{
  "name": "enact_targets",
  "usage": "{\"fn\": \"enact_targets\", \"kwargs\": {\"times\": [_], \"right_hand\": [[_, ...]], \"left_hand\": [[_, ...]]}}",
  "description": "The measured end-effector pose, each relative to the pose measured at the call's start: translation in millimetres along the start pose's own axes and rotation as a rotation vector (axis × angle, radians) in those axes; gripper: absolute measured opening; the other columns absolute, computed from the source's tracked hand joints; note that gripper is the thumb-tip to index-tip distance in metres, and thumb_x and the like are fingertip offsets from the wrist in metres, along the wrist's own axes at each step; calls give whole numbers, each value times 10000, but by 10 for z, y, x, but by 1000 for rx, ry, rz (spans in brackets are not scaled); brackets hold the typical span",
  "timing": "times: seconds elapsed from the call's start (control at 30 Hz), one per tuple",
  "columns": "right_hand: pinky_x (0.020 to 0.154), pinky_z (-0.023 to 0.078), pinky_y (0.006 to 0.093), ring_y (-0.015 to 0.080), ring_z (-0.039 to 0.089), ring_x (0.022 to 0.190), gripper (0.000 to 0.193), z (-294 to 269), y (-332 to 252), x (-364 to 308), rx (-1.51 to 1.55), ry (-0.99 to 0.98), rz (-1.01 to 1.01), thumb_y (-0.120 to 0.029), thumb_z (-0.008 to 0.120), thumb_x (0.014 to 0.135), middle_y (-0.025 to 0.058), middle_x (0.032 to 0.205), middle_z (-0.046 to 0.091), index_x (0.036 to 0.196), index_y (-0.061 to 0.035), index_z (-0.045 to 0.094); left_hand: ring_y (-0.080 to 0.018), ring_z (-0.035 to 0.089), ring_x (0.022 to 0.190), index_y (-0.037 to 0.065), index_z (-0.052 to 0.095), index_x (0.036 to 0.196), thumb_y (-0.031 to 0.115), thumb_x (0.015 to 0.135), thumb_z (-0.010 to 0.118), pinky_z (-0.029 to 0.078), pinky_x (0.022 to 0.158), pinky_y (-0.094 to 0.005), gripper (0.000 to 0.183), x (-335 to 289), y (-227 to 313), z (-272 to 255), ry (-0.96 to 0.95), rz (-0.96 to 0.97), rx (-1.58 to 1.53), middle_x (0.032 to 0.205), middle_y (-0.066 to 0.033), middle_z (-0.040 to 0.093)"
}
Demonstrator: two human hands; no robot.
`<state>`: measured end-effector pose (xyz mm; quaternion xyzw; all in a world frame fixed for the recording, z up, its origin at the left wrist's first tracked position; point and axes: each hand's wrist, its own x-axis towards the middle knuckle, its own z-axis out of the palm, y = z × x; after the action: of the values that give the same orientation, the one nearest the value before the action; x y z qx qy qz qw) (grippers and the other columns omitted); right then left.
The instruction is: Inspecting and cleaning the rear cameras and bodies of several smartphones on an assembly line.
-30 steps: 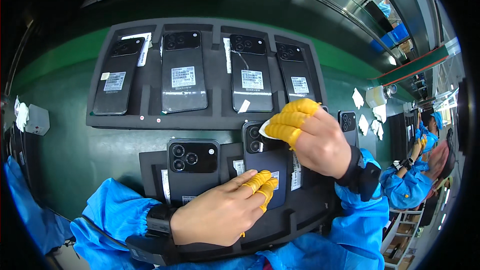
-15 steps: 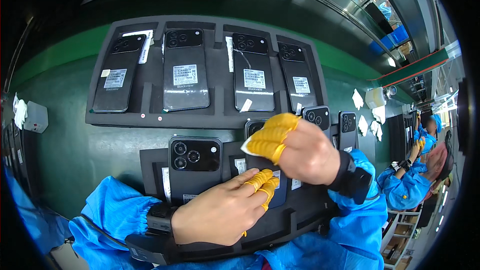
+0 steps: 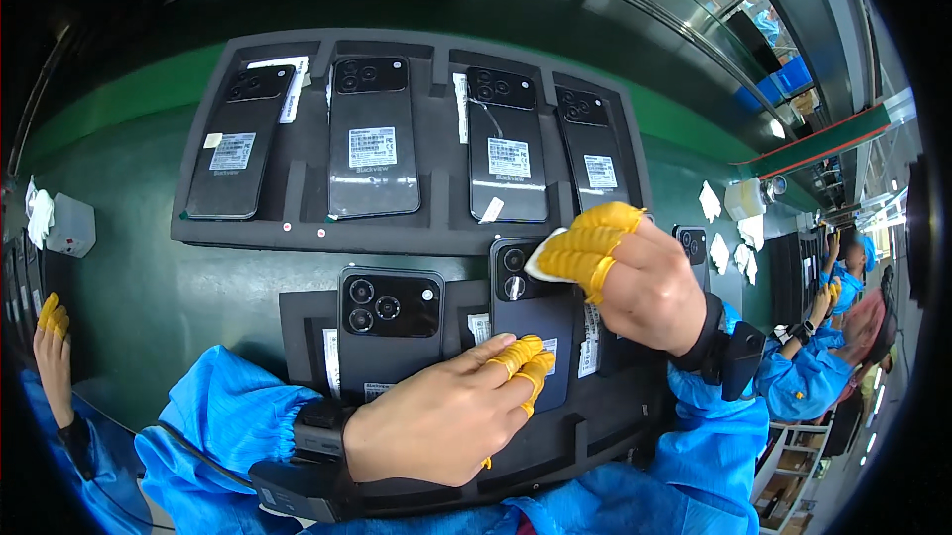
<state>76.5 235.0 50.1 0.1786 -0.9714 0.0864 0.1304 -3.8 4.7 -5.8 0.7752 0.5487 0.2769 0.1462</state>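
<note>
In front of me a dark blue smartphone (image 3: 533, 325) lies back up in a black foam tray (image 3: 297, 325). My left hand (image 3: 446, 411) rests on its lower part, yellow-sleeved fingers stretched out and pressed onto the back near a white label (image 3: 549, 356). My right hand (image 3: 635, 277) is closed on a folded white cloth (image 3: 543, 257), mostly hidden by yellow finger cots. The cloth touches the phone's upper back just right of the camera lenses. A similar phone (image 3: 392, 312) lies to the left, its lower end partly behind my left hand.
Beyond, a second foam tray (image 3: 426, 235) holds several black phones. White wipes (image 3: 710, 201) and a small bottle (image 3: 746, 196) lie at right. A white container (image 3: 72, 226) stands at left. Another person's hand (image 3: 54, 347) shows at the left edge; a co-worker (image 3: 808, 366) sits at right.
My right hand has moved right with the cloth, uncovering the phone's camera lenses. My left hand stays in place. Another person's hand has come in at the left edge.
</note>
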Motion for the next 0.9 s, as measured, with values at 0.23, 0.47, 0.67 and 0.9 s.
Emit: {"fn": "enact_targets", "kwargs": {"times": [0.23, 0.47, 0.67, 0.9], "right_hand": [[802, 563, 399, 312, 668, 889, 390, 158, -137, -32, 176, 61, -80, -27, 657, 551, 130, 924, 672, 932, 24, 726], [788, 566, 371, 268, 644, 818, 303, -50, -176, -104, 149, -35, -8, -23, 678, 564, 87, 848, 654, 862, 7, 718], [770, 566, 374, 286, 651, 838, 341, -24, -241, -117, 144, -31, -5, -24, 672, 565, 110, 893, 677, 899, 8, 728], [799, 568, 392, 312, 683, 914, 376, -62, -132, 11, 32, 123, -3, -13, 667, 614, 134, 1012, 693, 985, 5, 727]], "left_hand": [[-271, 600, 1091, -24, 676, 1118, 223, 721, 644, 291, 1191, -455, 468, -1, 0, -25, -21, -1, -10, 1097, -120, 628], [-278, 595, 1143, -24, 673, 1134, 219, 731, 633, 292, 1187, -460, 473, -9, -7, -4, 6, 0, 31, 1095, -117, 634], [-273, 605, 1124, -22, 685, 1115, 227, 722, 645, 292, 1190, -455, 467, -23, 0, -64, -26, 3, 29, 1075, -110, 635], [-263, 620, 1080, -11, 700, 1081, 217, 708, 657, 303, 1188, -446, 439, 23, 6, -33, 2, 0, 45, 1045, -97, 634]]}}
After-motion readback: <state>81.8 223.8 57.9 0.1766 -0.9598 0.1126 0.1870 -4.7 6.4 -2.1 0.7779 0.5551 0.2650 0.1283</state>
